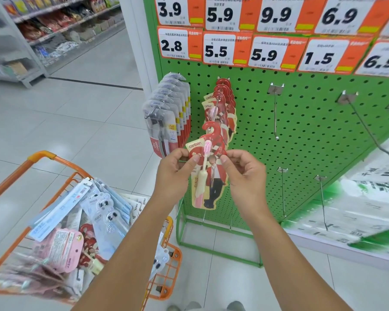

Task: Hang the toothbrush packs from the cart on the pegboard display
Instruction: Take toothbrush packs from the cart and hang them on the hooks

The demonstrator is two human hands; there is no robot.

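Both hands, left hand [174, 170] and right hand [245, 172], pinch the red toothbrush pack [208, 167] before the pegboard [301, 131], its hanging hole seemingly at the hook tip [209, 129].

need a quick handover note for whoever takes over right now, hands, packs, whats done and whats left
Left hand and right hand both pinch one red toothbrush pack at the tip of the second hook; whether its hole is on is unclear.
Done: red packs on that hook, grey packs on the first.
Left: seat this pack, then hang the packs in the orange cart; empty hooks wait to the right.
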